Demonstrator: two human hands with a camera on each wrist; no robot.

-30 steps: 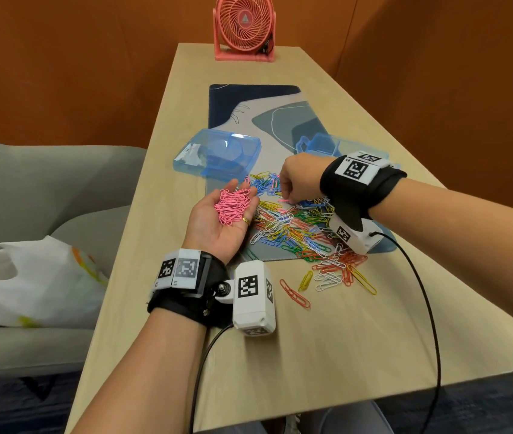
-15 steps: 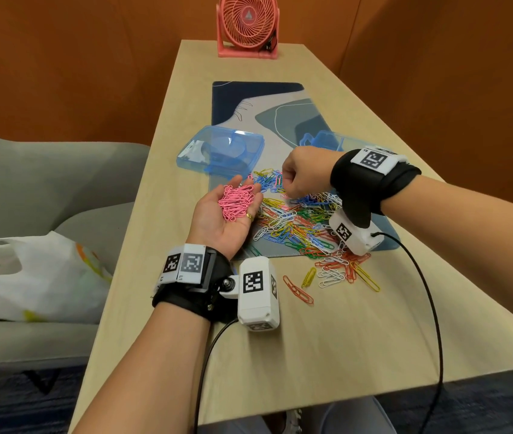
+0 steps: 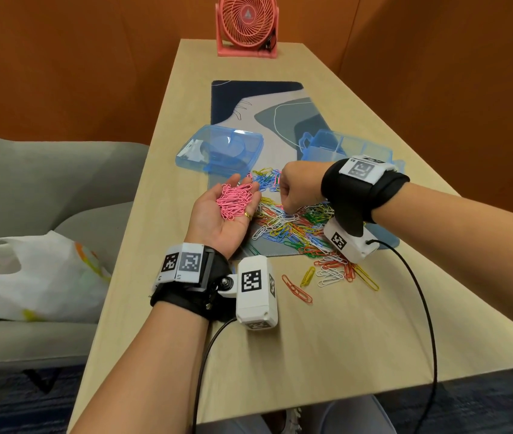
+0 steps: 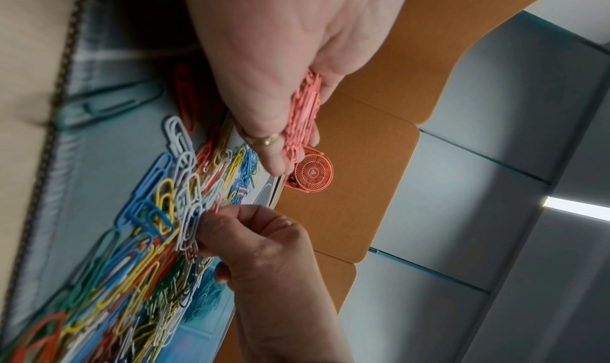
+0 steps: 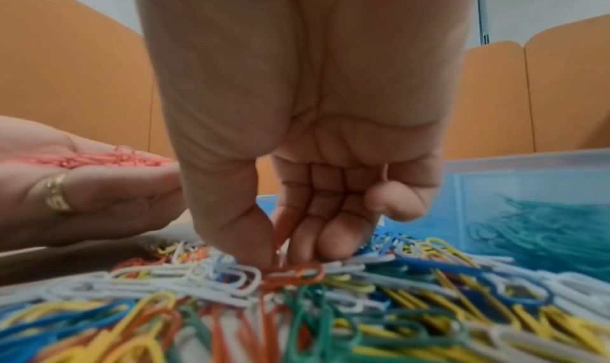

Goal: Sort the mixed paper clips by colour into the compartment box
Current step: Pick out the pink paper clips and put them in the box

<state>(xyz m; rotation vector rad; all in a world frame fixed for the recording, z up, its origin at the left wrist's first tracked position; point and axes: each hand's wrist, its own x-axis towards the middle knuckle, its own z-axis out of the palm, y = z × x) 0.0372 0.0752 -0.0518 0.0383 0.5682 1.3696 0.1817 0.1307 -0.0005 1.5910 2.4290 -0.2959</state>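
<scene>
My left hand (image 3: 217,227) lies palm up at the left edge of the pile, fingers relaxed, carrying a heap of pink paper clips (image 3: 236,202). The same pink paper clips (image 4: 302,115) show in the left wrist view. The mixed paper clips (image 3: 292,227) are spread over the near end of the mat. My right hand (image 3: 289,192) reaches down into them with curled fingers, and its thumb and forefinger pinch a pink clip (image 4: 215,207) at the top of the pile. The blue see-through compartment box (image 3: 358,145) stands just behind my right wrist, with blue clips in one compartment (image 5: 534,227).
The box's blue lid (image 3: 220,148) lies at the left on the patterned mat (image 3: 258,101). Several stray clips (image 3: 333,274) lie on the bare table in front of the mat. A pink fan (image 3: 246,25) stands at the far end. A plastic bag (image 3: 29,274) sits on the grey sofa.
My right hand has shifted slightly nearer across the pile, still pinching downward. My left hand holds the pink clips almost still.
</scene>
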